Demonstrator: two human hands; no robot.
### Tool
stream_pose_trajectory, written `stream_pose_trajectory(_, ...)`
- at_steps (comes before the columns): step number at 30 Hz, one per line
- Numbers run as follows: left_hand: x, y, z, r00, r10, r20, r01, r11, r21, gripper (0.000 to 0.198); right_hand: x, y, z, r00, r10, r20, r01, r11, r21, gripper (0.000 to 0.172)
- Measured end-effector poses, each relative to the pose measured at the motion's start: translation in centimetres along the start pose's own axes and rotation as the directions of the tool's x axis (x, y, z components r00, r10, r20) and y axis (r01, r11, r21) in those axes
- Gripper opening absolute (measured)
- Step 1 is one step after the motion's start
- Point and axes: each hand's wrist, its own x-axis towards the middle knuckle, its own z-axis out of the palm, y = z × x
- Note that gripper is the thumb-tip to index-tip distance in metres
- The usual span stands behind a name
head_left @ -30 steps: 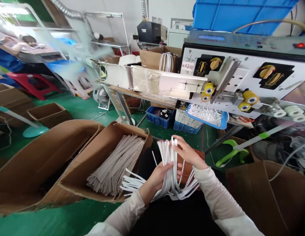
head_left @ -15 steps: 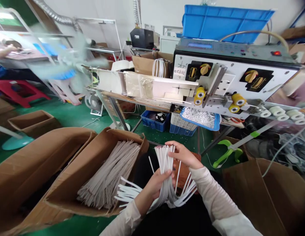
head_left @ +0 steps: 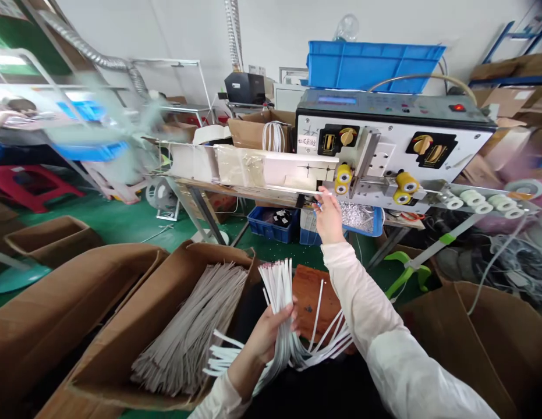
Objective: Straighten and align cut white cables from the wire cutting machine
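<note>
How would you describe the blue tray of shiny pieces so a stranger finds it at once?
Find the large white machine with yellow rollers. Just below it, right of the raised right hand, sits a shallow blue tray. Unlike the crates nearby, it holds small silvery pieces.

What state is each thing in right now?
left hand: gripping a bundle of white strips
right hand: raised, fingers apart
machine power light: lit red
machine display: lit
cardboard box: open, filled with grey strips
fan: blurred, apparently spinning
</note>
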Motion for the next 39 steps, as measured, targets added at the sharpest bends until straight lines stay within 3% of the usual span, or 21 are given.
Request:
stream_pose_trajectory(2, 0.1, 0.6, -0.1, 1.0, 0.025, 0.007, -0.025, 1.0, -0.003, 0.031, -2.9, -0.8, -1.5, 0.974, -0.051, 0.219, 0.079, 0.989, -0.125, 0.02)
stream_pose_trajectory(3, 0.2, 0.8, -0.2, 0.999, 0.036, 0.011, -0.036, 0.999, -0.004, 0.031, -4.4, -1.4, -2.5, 0.924, 0.036, 0.381, 0.051, 0.975, -0.215, 0.024)
stream_pose_trajectory(4, 0.2, 1.1, -0.2, 0.999, 0.047, 0.015, -0.047, 0.999, -0.003, 0.031, -5.9, -2.1, -3.6, 0.825, 0.189, 0.533, -0.001, 0.943, -0.332, 0.027)
stream_pose_trajectory(5, 0.3, 1.3, -0.2, 0.998, 0.057, 0.015, -0.057, 0.998, -0.001, 0.031, -7.3, -2.7, -4.5, 0.685, 0.363, 0.632, -0.05, 0.889, -0.455, 0.03)
stream_pose_trajectory(7, 0.5, 1.5, -0.1, 0.998, 0.06, 0.007, -0.06, 0.998, 0.022, 0.032, -9.5, -3.8, -5.8, 0.43, 0.595, 0.679, -0.087, 0.776, -0.625, 0.033)
stream_pose_trajectory(8, 0.7, 1.5, 0.0, 0.998, 0.056, -0.001, -0.056, 0.998, 0.04, 0.032, -10.4, -4.1, -6.1, 0.357, 0.646, 0.675, -0.095, 0.744, -0.662, 0.033)
stream_pose_trajectory(9, 0.8, 1.5, 0.2, 0.999, 0.05, -0.01, -0.049, 0.997, 0.056, 0.032, -11.2, -4.2, -6.2, 0.326, 0.664, 0.673, -0.101, 0.732, -0.673, 0.034)
stream_pose_trajectory(11, 1.0, 1.1, 0.6, 0.999, 0.042, -0.023, -0.04, 0.996, 0.077, 0.033, -12.2, -4.0, -6.0, 0.345, 0.651, 0.677, -0.091, 0.741, -0.666, 0.034)
stream_pose_trajectory(13, 1.1, 0.6, 0.9, 0.999, 0.036, -0.017, -0.034, 0.997, 0.073, 0.033, -12.6, -3.3, -5.7, 0.46, 0.577, 0.675, 0.015, 0.755, -0.655, 0.032)
stream_pose_trajectory(16, 0.9, -0.2, 1.0, 0.999, -0.048, 0.009, 0.047, 0.996, 0.078, 0.033, -12.3, -2.0, -5.8, 0.66, 0.353, 0.663, 0.242, 0.736, -0.633, 0.028)
stream_pose_trajectory(18, 0.6, -0.6, 1.0, 0.994, -0.105, 0.018, 0.103, 0.991, 0.089, 0.034, -12.1, -1.2, -6.1, 0.722, 0.266, 0.638, 0.272, 0.739, -0.616, 0.025)
stream_pose_trajectory(23, 0.3, -0.5, 1.8, 0.998, -0.058, 0.037, 0.054, 0.993, 0.1, 0.038, -12.2, 0.0, -6.9, 0.74, 0.257, 0.621, 0.146, 0.841, -0.522, 0.026)
stream_pose_trajectory(27, 1.1, 2.5, 4.1, 0.988, 0.085, 0.127, -0.11, 0.974, 0.2, 0.033, -12.3, -0.4, -7.8, 0.846, 0.23, 0.481, 0.01, 0.895, -0.446, 0.048)
stream_pose_trajectory(28, 1.4, 3.7, 5.0, 0.979, 0.132, 0.156, -0.167, 0.957, 0.237, 0.031, -12.3, -0.8, -8.0, 0.847, 0.245, 0.471, -0.032, 0.909, -0.415, 0.05)
stream_pose_trajectory(30, 2.2, 6.3, 7.3, 0.947, 0.225, 0.227, -0.287, 0.913, 0.291, 0.03, -12.5, -2.0, -7.9, 0.807, 0.255, 0.532, -0.059, 0.932, -0.357, 0.052)
stream_pose_trajectory(34, 4.1, 10.6, 13.0, 0.872, 0.356, 0.336, -0.468, 0.805, 0.364, 0.03, -13.1, -4.4, -5.6, 0.707, 0.165, 0.687, 0.067, 0.953, -0.297, 0.065)
stream_pose_trajectory(36, 4.9, 11.7, 15.8, 0.844, 0.414, 0.34, -0.532, 0.729, 0.431, 0.023, -13.1, -4.8, -4.0, 0.721, 0.084, 0.687, 0.149, 0.951, -0.272, 0.068)
stream_pose_trajectory(39, 6.1, 12.6, 19.1, 0.78, 0.519, 0.348, -0.622, 0.59, 0.514, 0.007, -12.6, -3.8, -2.6, 0.779, -0.009, 0.627, 0.207, 0.947, -0.244, 0.068)
